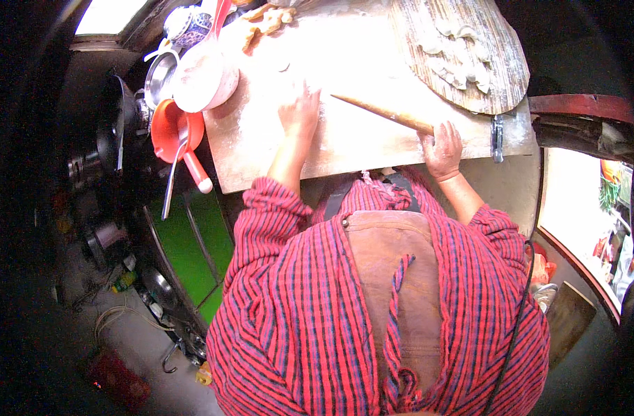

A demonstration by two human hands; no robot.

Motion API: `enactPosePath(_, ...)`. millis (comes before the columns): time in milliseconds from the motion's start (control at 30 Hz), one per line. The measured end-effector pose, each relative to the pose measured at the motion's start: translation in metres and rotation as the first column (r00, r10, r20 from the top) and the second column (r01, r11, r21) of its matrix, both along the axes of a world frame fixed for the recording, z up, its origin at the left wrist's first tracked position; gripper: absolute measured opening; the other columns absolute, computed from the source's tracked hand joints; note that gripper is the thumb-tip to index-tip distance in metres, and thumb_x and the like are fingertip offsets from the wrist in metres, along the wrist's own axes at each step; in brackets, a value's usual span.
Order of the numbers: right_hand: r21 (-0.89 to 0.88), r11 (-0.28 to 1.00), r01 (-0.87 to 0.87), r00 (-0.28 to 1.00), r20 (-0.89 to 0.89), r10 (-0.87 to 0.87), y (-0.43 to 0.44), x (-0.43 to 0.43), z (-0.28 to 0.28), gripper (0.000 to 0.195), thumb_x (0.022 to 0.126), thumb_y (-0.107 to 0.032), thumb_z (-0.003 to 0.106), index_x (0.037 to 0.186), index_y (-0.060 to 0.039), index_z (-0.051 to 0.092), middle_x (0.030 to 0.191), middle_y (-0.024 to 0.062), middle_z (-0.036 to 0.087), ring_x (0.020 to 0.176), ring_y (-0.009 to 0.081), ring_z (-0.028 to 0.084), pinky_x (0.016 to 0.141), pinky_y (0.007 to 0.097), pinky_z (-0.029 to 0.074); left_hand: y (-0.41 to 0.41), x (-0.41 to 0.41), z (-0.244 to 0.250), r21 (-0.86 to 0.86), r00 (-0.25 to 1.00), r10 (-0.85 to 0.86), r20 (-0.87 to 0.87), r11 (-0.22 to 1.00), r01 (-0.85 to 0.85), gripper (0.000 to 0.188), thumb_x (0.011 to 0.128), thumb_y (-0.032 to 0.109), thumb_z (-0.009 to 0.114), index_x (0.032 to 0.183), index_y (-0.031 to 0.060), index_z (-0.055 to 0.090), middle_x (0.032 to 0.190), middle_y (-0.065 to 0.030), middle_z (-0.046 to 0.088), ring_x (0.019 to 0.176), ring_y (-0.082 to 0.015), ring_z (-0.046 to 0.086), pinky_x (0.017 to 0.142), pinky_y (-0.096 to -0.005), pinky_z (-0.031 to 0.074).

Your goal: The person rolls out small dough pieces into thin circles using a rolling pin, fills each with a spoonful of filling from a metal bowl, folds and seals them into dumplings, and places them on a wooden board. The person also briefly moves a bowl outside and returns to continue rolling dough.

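Note:
Before me is a pale, brightly lit work board (265, 156) dusted with what looks like flour. My left hand (300, 112) reaches onto it, fingers forward; glare washes out the fingertips and whatever lies under them. My right hand (444, 151), near the board's front edge, grips the thick end of a tapered wooden rolling pin (382, 111), whose thin end points towards my left hand. A small, thin curved edge (284, 67) shows just beyond my left hand. Several folded dumplings (460, 57) lie on a ridged round tray (499, 78) at the back right.
At the board's left stand a white bowl (205, 78), a metal bowl (161, 78) and an orange dipper (163, 127) with a metal-handled utensil (174, 179). Ginger-like roots (270, 21) lie at the back. A dark-handled object (497, 138) sits at the right edge, below the tray.

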State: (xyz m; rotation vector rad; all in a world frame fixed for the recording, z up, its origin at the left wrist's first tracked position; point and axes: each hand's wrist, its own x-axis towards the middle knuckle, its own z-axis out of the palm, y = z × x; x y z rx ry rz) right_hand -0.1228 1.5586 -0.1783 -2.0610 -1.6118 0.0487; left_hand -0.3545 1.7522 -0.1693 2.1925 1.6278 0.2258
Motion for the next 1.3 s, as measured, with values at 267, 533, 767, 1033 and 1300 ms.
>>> enactPosePath(267,0.109,0.993,0.051,0.996,-0.078,-0.043,0.006,0.002,0.003,0.033,0.076,-0.023,0.064,0.089,0.0045,0.051,0.084,0.0239,0.051,0.078,0.0418,0.05,0.069,0.0443,0.042,0.065,0.111,-0.087,0.462,0.866,-0.349,0.358,0.872,0.16,0.045,0.082,0.025,0.059,0.123,0.0111,0.047,0.112,-0.0203,0.053,0.101,-0.0324,0.055,0.083,-0.038,0.044)
enactPosePath(533,-0.037,0.995,0.095,0.981,-0.166,-0.1,0.001,0.001,-0.001,0.041,0.075,-0.026,0.065,0.095,0.006,0.051,0.09,0.0253,0.053,0.082,0.0418,0.052,0.072,0.0462,0.042,0.054,0.1,-0.07,-0.066,0.888,-0.194,0.416,0.968,0.243,0.032,0.082,0.014,0.056,0.11,-0.0015,0.051,0.102,-0.016,0.057,0.094,-0.0239,0.057,0.078,-0.0315,0.045)
enactPosePath(767,0.12,0.991,0.06,0.996,-0.066,-0.053,0.003,0.0,0.0,0.037,0.077,-0.026,0.064,0.091,0.0049,0.05,0.082,0.0232,0.05,0.075,0.0417,0.05,0.066,0.0448,0.042,0.0,-0.041,0.006,-0.34,0.531,0.425,0.733,0.905,-0.255,0.015,0.082,0.004,0.056,0.092,-0.0053,0.064,0.078,-0.0054,0.063,0.066,-0.0101,0.058,0.058,-0.0229,0.047)
enactPosePath(1033,0.094,0.995,0.019,0.994,-0.111,-0.009,0.002,0.0,-0.001,0.036,0.079,-0.028,0.062,0.092,0.0031,0.049,0.082,0.0216,0.048,0.075,0.0409,0.048,0.065,0.0446,0.04,-0.049,-0.126,-0.035,0.244,0.995,-0.057,-0.082,0.967,0.075,0.065,0.083,0.031,0.051,0.132,-0.0051,0.029,0.138,-0.0233,0.027,0.13,-0.0343,0.023,0.107,-0.0443,0.016)
enactPosePath(1300,0.081,0.997,0.011,0.995,-0.1,-0.002,-0.001,0.005,-0.007,0.037,0.079,-0.027,0.061,0.095,0.0038,0.049,0.084,0.0226,0.049,0.078,0.0416,0.049,0.066,0.045,0.04,-0.074,-0.121,-0.027,0.062,0.943,-0.045,-0.33,0.996,0.069,0.083,0.081,0.05,0.048,0.137,-0.0031,0.018,0.144,-0.0235,0.013,0.133,-0.0358,0.012,0.107,-0.049,0.007)
